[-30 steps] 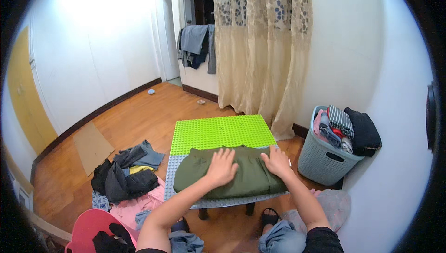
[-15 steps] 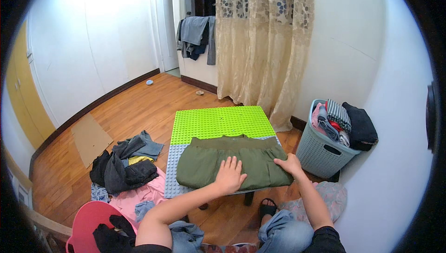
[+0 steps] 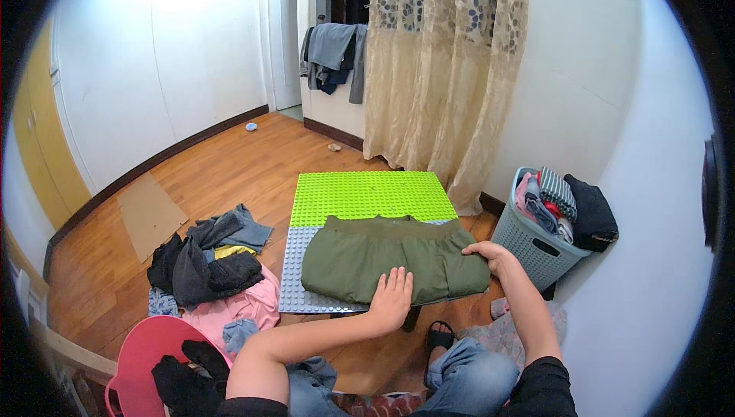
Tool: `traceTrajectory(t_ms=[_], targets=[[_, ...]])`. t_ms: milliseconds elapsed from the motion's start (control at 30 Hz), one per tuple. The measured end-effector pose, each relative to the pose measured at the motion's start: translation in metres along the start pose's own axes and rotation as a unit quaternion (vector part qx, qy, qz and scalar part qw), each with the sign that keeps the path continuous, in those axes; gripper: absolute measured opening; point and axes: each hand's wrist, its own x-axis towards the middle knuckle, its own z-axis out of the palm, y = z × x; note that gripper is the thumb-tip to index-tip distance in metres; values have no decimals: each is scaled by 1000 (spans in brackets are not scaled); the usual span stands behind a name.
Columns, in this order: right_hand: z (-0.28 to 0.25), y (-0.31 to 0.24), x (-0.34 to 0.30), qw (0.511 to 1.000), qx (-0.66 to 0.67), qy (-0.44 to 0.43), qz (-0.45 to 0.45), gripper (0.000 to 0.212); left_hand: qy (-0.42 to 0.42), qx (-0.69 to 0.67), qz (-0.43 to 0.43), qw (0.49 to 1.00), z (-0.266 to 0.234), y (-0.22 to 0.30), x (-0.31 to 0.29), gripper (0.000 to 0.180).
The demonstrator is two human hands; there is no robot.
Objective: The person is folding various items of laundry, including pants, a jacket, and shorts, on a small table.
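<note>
A folded olive-green garment (image 3: 360, 256) with a ribbed waistband along its far side lies on a small table (image 3: 294, 264), whose top is studded like building-brick plates, lime green at the back and grey in front. Flat on the garment's near middle rests my left hand (image 3: 392, 296), fingers stretched out. My right hand (image 3: 490, 255) is at the garment's right edge, its thumb and fingers closed on the cloth there; some of its fingers are hidden.
Left of the table a pile of dark and pink clothes (image 3: 207, 264) lies on the floor, with a pink tub (image 3: 145, 344) nearer me. At the right stands a grey-blue laundry basket (image 3: 528, 241) heaped with folded clothes. A beige curtain (image 3: 436, 88) hangs behind.
The whole view has shifted slightly. My left hand now lies nearer the garment's front edge, and my right hand has turned a little at the right edge. The garment stays folded.
</note>
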Motion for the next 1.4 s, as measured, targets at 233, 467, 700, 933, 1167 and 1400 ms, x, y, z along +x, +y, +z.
traceTrajectory(t_ms=[233, 467, 700, 933, 1167, 1400], targets=[[10, -69, -32, 973, -128, 122, -151, 24, -21, -61, 1, 998, -14, 4, 13, 72], [141, -141, -73, 707, -602, 291, -232, 38, -22, -86, 28, 996, -10, 21, 24, 70], [268, -90, -64, 634, -714, 117, -273, 26, 55, -127, 21, 990, 9, 27, 26, 59], [309, -38, 1, 689, -643, 178, -282, 43, -25, -409, 0, 912, -14, 19, 23, 58], [330, 9, 4, 635, -694, 193, -280, 57, -73, -319, -21, 945, -4, 19, 20, 59], [325, 33, 11, 557, -752, 219, -278, 67, -126, -227, -29, 965, 12, 25, 24, 60]])
